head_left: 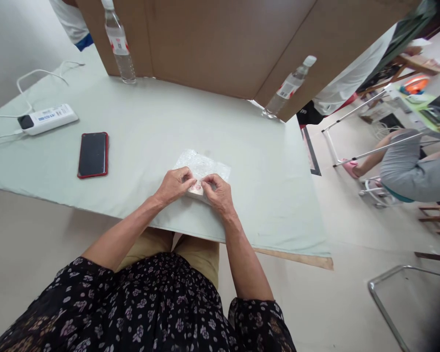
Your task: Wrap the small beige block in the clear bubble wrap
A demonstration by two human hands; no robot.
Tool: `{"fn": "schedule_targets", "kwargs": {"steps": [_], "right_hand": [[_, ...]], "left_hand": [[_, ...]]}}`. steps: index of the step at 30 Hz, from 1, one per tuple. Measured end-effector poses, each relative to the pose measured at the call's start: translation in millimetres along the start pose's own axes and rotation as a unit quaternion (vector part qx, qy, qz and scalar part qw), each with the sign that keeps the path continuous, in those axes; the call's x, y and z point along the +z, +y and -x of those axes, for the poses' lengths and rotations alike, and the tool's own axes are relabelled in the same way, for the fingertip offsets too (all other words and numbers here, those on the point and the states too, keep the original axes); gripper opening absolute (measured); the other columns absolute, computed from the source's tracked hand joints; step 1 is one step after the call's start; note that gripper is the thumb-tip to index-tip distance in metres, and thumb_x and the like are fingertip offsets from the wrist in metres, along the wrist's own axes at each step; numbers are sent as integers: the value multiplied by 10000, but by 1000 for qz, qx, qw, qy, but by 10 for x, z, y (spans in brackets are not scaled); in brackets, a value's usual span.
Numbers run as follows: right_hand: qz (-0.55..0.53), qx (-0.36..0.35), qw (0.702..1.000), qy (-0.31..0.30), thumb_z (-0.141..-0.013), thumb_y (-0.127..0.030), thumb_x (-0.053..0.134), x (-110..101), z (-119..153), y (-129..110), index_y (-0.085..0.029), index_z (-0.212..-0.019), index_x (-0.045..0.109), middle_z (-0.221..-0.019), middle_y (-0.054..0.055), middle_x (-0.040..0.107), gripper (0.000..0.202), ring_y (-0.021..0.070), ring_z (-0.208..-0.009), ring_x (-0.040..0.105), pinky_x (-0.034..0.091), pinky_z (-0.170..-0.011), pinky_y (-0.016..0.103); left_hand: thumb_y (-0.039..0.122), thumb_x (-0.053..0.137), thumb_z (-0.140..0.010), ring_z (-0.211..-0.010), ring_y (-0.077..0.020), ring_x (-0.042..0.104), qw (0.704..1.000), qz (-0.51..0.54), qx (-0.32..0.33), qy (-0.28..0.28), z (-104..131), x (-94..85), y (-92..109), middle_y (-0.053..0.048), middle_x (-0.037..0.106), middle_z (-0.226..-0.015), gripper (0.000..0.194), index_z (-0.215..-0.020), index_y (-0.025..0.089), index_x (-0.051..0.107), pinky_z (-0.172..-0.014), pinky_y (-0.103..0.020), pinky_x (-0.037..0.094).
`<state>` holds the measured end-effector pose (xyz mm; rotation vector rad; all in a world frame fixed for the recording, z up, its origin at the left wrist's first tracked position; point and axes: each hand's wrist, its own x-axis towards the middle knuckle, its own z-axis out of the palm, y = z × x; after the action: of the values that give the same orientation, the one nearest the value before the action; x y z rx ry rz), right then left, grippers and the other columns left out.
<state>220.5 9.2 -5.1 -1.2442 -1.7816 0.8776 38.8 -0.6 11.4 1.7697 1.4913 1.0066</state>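
Bubble-wrap packet (213,167) lies near the 6 o'clock edge of the cloth-covered table (271,186). Left hand (173,187) and right hand (220,194) pinch its near side, thumbs against forefingers. Uneven pulling could tear the wrap; slipping toward 6 o'clock could drop it.

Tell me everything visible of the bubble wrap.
The bubble wrap looks like clear, whitish plastic, bumpy and shiny. It lies on the pale green cloth near the front edge, its far part spread out. A pale patch with reddish marks shows at its near part, where fingertips of the left hand and right hand touch it. Any contents are unclear.
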Motion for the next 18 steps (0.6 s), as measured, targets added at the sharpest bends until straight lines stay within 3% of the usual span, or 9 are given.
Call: {"fn": "schedule_targets", "kwargs": {"steps": [4,7,10,15,18], "right_hand": [[2,-11,1000,-11,-858,-323,548,-33,49,19,-225,-977,647,-988,47,749,184,216,-937,696,536,-876,363],[87,-42,993,61,-905,-324,541,-121,167,-71,-229,-1049,657,-1102,84,746,208,255,-1061,678,500,-958,433],[198,-96,966,134,-973,-298,504,-197,299,-263,-246,-1033,684,-1154,96,734,197,270,-1131,643,444,-1002,468],[287,-158,945,5,-980,-238,508,-57,364,-412,-224,-1084,691,-1156,88,735,210,261,-1066,636,444,-923,423],[320,-141,937,-14,-966,-218,512,71,356,-343,-194,-1134,675,-1199,111,711,234,279,-1066,605,437,-883,420]], "left_hand": [[355,608,-781,-642,-132,531,1000,3,-8,-27,-26,-44,1,16,630,-680,184,-700,192,587,-632,-265,419],[341,614,-773,-628,-131,521,999,5,-13,-48,-55,-73,1,20,630,-663,176,-682,192,592,-625,-266,411],[335,607,-772,-639,-136,533,997,20,-17,-73,-88,-92,12,17,636,-659,181,-662,192,595,-613,-263,407],[331,600,-766,-625,-129,512,995,30,-11,-97,-145,-92,32,20,614,-631,192,-639,188,575,-589,-256,389],[338,593,-773,-649,-136,527,994,34,-13,-103,-149,-101,-1,13,618,-650,192,-654,188,585,-605,-261,405]]}}
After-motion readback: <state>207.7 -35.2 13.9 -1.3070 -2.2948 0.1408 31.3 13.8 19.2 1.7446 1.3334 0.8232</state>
